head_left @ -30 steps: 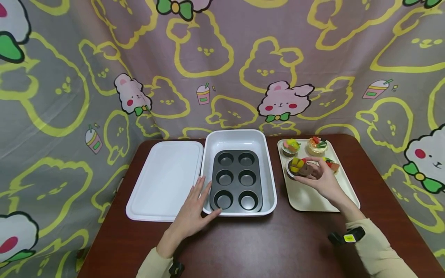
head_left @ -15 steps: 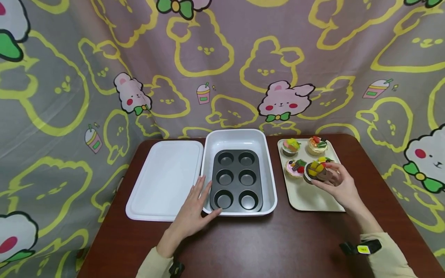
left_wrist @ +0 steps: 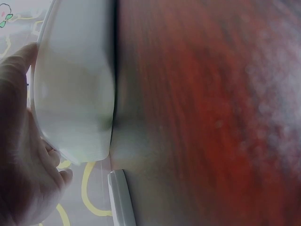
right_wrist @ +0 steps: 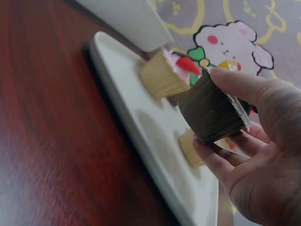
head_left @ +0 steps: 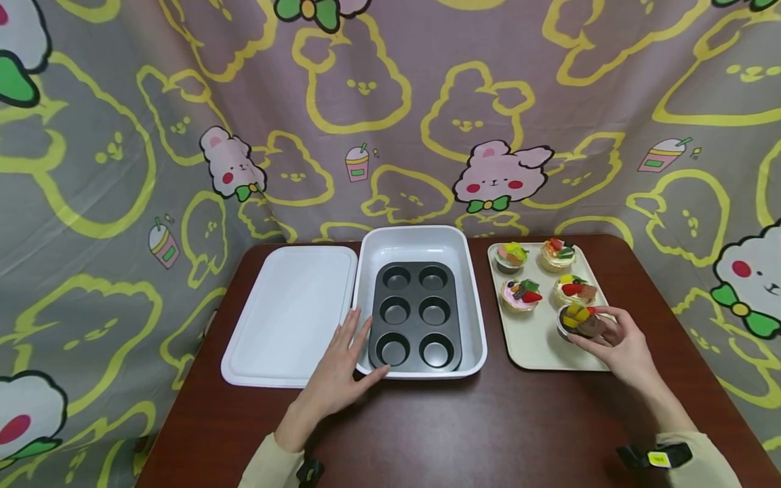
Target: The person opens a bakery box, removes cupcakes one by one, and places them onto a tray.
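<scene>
My right hand pinches a cupcake between thumb and fingers. Its pleated wrapper is dark, with yellow and brown toppings. In the right wrist view it is tilted and held above the cream tray. On that tray stand a pink-topped cupcake with a strawberry, another just behind the held one, and two more at the back. My left hand rests with spread fingers at the near left corner of a white bin. Inside the bin lies a dark muffin pan, its cups empty.
A white lid lies flat on the brown table, left of the bin. The cream tray stands right of the bin, with a strip of table between them. A patterned curtain hangs behind the table and along both sides.
My right hand has carried the cupcake right and toward me, from over the pink-topped cupcake to the near right part of the tray. The left hand has not moved.
</scene>
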The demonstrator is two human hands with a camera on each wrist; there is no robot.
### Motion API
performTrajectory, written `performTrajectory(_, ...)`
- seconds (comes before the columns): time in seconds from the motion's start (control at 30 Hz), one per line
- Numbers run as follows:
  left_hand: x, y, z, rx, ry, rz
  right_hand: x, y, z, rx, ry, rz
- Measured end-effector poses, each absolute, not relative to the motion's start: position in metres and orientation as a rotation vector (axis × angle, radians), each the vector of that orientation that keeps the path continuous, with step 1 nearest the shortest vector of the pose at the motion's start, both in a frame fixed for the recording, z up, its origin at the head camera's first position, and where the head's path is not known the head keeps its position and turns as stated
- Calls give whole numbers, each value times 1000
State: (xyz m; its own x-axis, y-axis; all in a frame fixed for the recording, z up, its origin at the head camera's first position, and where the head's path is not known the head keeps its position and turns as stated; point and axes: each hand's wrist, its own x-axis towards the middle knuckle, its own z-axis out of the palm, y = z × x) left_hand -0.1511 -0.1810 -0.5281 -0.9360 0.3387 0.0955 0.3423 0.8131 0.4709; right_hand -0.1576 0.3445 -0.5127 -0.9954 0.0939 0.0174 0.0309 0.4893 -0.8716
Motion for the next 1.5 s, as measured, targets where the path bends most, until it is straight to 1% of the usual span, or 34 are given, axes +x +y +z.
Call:
performTrajectory(0.53,-150,-180,-528,-546,-2995,-782,-150,351,-529,-189,-2743,1372)
performTrajectory(0.97,-151,-178,-527,-553,-2997,-779,-145,352,-531,-274,-2788,1180)
performTrajectory(1.1,-152,-178,-525,-569,-2999,-745,-143,354,-534,-220,-2810,1025)
performTrajectory(1.37,-154,-180,-521,-592,-3028,-618,-138,359,-545,-1,-2830,737)
performTrajectory(1.5,-154,-183,-517,-604,-3049,-565,-138,361,-542,77,-2781,649)
